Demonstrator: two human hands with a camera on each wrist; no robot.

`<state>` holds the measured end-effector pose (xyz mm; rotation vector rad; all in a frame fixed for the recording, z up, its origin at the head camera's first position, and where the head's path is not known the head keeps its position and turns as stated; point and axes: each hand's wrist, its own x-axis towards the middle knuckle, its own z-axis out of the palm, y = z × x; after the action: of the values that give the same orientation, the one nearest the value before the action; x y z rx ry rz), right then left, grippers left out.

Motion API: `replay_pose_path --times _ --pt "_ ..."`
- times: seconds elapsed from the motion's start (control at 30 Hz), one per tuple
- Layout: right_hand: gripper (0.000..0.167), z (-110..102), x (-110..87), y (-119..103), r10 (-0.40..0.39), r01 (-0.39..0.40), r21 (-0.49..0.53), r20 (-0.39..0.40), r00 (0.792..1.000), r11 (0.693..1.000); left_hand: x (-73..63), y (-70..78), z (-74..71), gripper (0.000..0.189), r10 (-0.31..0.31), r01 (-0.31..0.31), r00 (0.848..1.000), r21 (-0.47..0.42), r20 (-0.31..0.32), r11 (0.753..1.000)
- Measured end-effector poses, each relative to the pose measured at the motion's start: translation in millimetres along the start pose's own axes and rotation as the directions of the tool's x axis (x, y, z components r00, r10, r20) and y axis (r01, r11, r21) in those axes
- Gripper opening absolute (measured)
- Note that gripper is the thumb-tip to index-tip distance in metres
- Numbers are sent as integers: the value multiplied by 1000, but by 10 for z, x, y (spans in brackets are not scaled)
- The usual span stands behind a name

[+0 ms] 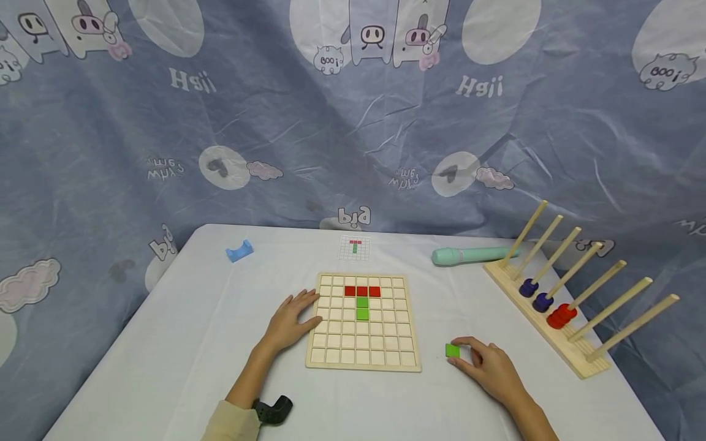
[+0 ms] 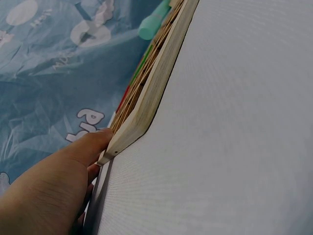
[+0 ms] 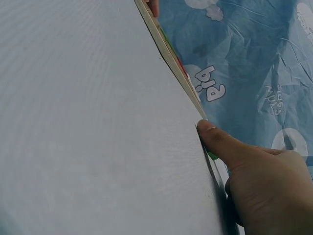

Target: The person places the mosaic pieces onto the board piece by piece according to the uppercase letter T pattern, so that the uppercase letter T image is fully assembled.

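A wooden grid board (image 1: 362,360) lies flat on the white table. Three red tiles (image 1: 362,291) form a row near its top, with two green tiles (image 1: 362,308) below the middle one. My left hand (image 1: 290,320) rests against the board's left edge, thumb and fingertips touching the frame. To the right of the board, my right hand (image 1: 488,367) pinches a green square tile (image 1: 452,350) between thumb and index finger, at or just above the table. In the right wrist view the thumb hides most of this green tile (image 3: 212,155).
Behind the board lies a small printed pattern card (image 1: 355,248). A blue curved piece (image 1: 239,251) is at the back left. A mint-green stick-like object (image 1: 474,255) lies at the back right, beside a wooden peg stand (image 1: 543,318) with blue and red beads. A patterned cloth hangs behind.
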<state>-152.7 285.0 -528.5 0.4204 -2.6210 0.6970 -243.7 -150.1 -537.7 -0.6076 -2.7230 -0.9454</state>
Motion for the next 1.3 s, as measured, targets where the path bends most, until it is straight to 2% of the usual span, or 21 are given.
replay_pose_path --times 0.47,0.77,1.07,1.3 --pt "31 17 -11 13 -8 8 12 -7 1000 1000 -3 -1 0 58 5 -5 1000 9 4 1000" --pt "30 29 -10 33 12 -12 46 1 1000 999 -5 8 -11 58 -12 12 1000 21 17 1000" --pt "29 40 -4 36 0 0 44 -3 1000 999 -16 -1 -4 58 -17 16 1000 23 13 1000" --pt "29 51 31 18 14 -15 55 1 1000 998 -12 4 -14 58 10 -10 1000 13 0 1000"
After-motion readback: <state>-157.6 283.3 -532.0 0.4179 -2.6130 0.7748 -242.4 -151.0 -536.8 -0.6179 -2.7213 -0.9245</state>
